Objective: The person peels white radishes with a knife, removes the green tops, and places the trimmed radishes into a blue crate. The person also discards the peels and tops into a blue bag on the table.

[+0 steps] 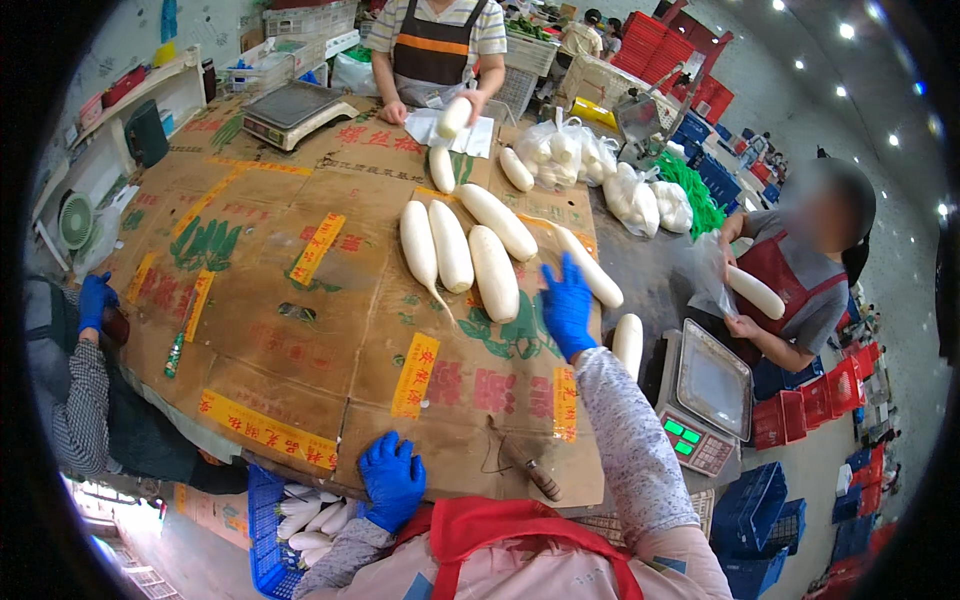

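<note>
A person in blue gloves stood at a cardboard-covered counter [300, 330]. The right hand [566, 305] reached forward with fingers released and spread flat, nearest a white radish [494, 272] just beside it. That radish lay on the cardboard with its long axis running away from the person, leaning slightly left at the far end. Two more radishes [436, 245] lay parallel to its left, one trailing a thin root toward the person. The left hand [392, 480] rested at the counter's near edge, fingers loosely curled, holding nothing. A knife [525, 465] lay between the hands. A weighing scale [705, 400] stood to the right.
</note>
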Demonstrator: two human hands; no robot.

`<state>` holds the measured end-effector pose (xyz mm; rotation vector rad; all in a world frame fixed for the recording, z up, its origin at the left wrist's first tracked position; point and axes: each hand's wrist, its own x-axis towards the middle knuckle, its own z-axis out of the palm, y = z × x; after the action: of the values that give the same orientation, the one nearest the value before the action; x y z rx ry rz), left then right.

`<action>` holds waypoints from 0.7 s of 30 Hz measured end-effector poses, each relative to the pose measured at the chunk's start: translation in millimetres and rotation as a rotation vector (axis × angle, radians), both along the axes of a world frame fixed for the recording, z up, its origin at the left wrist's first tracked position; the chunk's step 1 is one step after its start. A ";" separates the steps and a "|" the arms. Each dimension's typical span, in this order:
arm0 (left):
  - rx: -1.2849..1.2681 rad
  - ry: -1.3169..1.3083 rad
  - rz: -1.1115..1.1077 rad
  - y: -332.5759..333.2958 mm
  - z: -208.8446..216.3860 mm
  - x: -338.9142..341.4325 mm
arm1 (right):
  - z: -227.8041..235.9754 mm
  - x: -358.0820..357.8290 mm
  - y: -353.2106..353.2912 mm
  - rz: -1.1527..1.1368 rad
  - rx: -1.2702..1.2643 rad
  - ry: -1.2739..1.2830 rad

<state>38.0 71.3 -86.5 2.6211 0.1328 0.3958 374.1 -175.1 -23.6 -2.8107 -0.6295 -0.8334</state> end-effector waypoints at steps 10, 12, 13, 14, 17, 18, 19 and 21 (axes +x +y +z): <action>0.044 -0.021 0.010 6.4 -8.1 -0.2 | -41.1 -23.6 81.0 0.039 0.463 0.344; 0.029 -0.045 0.008 3.1 -6.1 1.6 | -51.9 -12.2 64.2 0.039 0.640 0.372; 0.015 -0.041 0.000 2.3 -6.9 2.7 | -55.9 -10.7 56.4 0.056 0.783 0.419; 0.003 -0.033 -0.006 3.5 -7.8 2.0 | -55.8 -14.1 57.3 0.095 0.996 0.455; -0.004 -0.028 0.004 1.0 -5.7 2.1 | -45.9 -52.4 32.9 0.129 1.897 0.931; 0.002 -0.024 0.009 0.3 -5.8 1.3 | -62.2 -63.8 15.8 0.253 2.131 1.020; 0.009 -0.021 0.015 0.6 -6.8 0.0 | -70.9 -81.2 7.4 0.235 1.693 0.847; 0.017 -0.016 0.003 0.4 -8.0 0.0 | -82.7 -109.9 -18.1 0.163 1.205 0.676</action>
<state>38.0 71.8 -94.6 2.6347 0.1286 0.4205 264.2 -193.2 -106.4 -1.6944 -0.1239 -0.0739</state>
